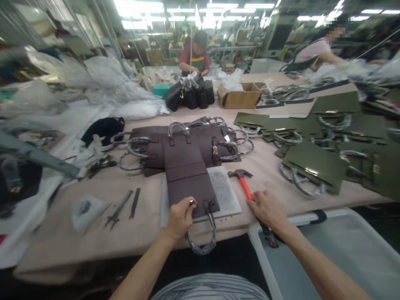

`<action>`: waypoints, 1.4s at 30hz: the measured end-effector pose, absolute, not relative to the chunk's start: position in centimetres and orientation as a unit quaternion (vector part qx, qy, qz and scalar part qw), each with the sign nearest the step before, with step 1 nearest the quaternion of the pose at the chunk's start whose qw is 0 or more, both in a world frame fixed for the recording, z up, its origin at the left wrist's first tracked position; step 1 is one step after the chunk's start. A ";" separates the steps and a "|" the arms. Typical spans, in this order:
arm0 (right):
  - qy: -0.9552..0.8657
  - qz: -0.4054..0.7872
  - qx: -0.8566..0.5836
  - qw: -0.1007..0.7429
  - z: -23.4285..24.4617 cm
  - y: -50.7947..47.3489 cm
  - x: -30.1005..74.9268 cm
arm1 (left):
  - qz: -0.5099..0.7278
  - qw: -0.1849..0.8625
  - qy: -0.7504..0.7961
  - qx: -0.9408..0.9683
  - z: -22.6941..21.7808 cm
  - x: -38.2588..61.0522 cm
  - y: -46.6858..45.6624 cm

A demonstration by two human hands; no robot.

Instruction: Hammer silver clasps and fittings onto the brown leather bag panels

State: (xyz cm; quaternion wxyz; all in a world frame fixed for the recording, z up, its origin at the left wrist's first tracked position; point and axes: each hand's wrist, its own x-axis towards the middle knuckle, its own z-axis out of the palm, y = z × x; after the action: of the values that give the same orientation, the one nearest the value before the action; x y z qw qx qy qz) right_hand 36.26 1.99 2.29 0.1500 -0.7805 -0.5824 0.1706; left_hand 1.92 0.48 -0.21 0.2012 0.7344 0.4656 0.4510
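My left hand [180,218] pinches a small metal stud [192,202] at the edge of a dark brown leather bag panel [187,183]. The panel lies flat on a white stone slab [226,193]. A plastic-wrapped bag handle [203,246] hangs from the panel's near end, over the table edge. My right hand [268,210] grips a claw hammer [246,188] with a red shaft and black grip, its steel head resting on the table. More brown panels with wrapped handles [184,141] lie overlapping beyond the slab.
Olive green bag panels [315,162] cover the table's right side, and black bags [190,95] stand beyond a cardboard box [239,96]. Pliers [118,209] lie at left. A grey plastic bin [331,254] sits below the near edge. Co-workers [195,54] stand across the table.
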 end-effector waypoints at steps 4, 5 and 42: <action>-0.511 0.314 -0.782 0.170 2.3 2.7 34.6 | 0.451 0.190 0.463 0.739 -0.1 1.9 0.7; -0.491 0.363 -0.771 0.178 2.5 2.9 34.4 | 0.452 0.192 0.463 0.737 -0.1 1.9 0.8; -0.835 0.054 -0.509 0.202 14.9 -3.5 25.0 | 0.437 0.159 0.433 0.772 -0.9 1.8 1.1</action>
State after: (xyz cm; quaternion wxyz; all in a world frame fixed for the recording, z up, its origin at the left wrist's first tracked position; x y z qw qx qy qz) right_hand 25.00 -3.46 14.87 0.2017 -0.5086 -0.8353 0.0540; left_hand 1.84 1.09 -0.89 0.1591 0.7722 0.4329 0.4370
